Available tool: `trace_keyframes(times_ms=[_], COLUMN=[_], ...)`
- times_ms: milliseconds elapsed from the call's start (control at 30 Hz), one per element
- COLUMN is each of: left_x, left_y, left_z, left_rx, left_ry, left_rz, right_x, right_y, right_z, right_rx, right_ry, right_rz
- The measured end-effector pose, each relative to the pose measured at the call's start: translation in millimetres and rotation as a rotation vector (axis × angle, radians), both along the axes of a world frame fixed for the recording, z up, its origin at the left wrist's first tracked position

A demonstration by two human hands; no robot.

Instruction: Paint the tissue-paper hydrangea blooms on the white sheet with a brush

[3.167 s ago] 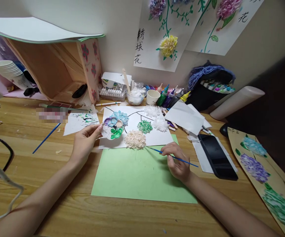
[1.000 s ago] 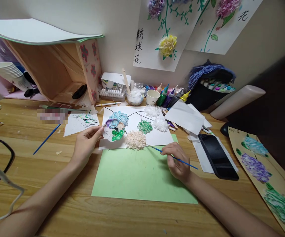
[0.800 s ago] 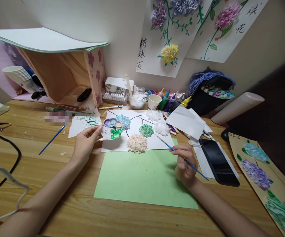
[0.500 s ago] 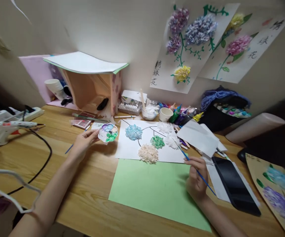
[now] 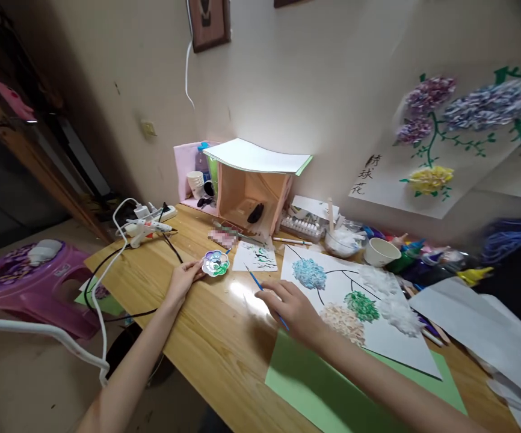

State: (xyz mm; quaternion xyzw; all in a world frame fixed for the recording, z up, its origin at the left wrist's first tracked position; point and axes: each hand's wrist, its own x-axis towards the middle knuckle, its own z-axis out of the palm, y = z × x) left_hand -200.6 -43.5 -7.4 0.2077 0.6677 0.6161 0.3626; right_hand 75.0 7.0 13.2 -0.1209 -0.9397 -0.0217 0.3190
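In the head view, pinching the rim of the flower-shaped paint palette [image 5: 216,263] between thumb and fingers of the left hand [image 5: 184,281], just beyond and to the right of the fingertips. Gripping the thin blue paintbrush [image 5: 255,279] in the bent fingers of the right hand [image 5: 293,308], with its tip ahead and to the left, near the lower edge of the paint-smeared paper [image 5: 241,261]; impossible to tell whether touching. Right of the right hand, on the white sheet [image 5: 398,355], light-blue [image 5: 309,273], green [image 5: 362,307] and peach [image 5: 348,325] textured flowers, the peach partly behind the forearm. Left of and beyond the left hand, a glue gun [image 5: 145,230].
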Motion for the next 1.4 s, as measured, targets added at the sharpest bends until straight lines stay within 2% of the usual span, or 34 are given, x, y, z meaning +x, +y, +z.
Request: trace_keyframes(times_ms=[67, 133, 333, 467, 600, 700, 733, 767, 833, 900, 967, 1067, 1133, 1200, 1300, 1400], left_x=[-2, -3, -5, -5, 1, 12, 17, 23, 42, 67, 96, 133, 148, 157, 162, 165], left_y=[2, 6, 19, 18, 4, -9, -11, -11, -8, 2, 16, 40, 55, 66, 74, 74], left_z=[-2.9, -6.3, -16.2, -15.3, -1.0, 8.7, 9.6, 9.3, 6.3, 3.3, 2.6, 4.4, 5.3, 5.5, 6.0, 8.3], left_rx=[0.006, 0.01, -0.011, -0.051, -0.097, -0.106, -0.108, -0.097, -0.058, -0.023, -0.017, -0.063, -0.116, -0.157, -0.191, -0.206], left_ry=[0.008, 0.026, 0.131, 0.234, 0.378, 0.471, 0.538, 0.567, 0.494, 0.393, 0.369, 0.351, 0.316, 0.278, 0.241, 0.224], left_rz=[0.028, 0.049, 0.066, 0.036, 0.023, 0.013, -0.015, -0.071, -0.272, -0.499, -0.658, -0.736, -0.706, -0.669, -0.701, -0.75], right_x=[-25, -43, -63, -68, -60, -24, -5, 18, 73, 134, 193, 257, 280, 288, 286, 281], right_y=[4, 6, 10, 10, 5, 4, 6, 8, 15, 21, 23, 18, 14, 12, 13, 14], right_z=[-11.8, -22.8, -39.6, -40.3, -25.0, -2.4, 5.1, 11.5, 19.3, 18.9, 11.4, -6.3, -19.0, -30.8, -44.5, -50.6], right_rx=[0.035, 0.027, 0.0, -0.027, -0.074, -0.135, -0.237, -0.351, -0.567, -0.721, -0.825, -0.963, -1.046, -1.145, -1.252, -1.316], right_ry=[-0.056, -0.146, -0.264, -0.302, -0.346, -0.351, -0.301, -0.228, -0.096, -0.052, 0.025, 0.134, 0.181, 0.243, 0.341, 0.42], right_rz=[-0.034, -0.125, -0.235, -0.267, -0.274, -0.302, -0.337, -0.39, -0.531, -0.697, -0.87, -1.035, -1.073, -1.072, -1.03, -0.98])
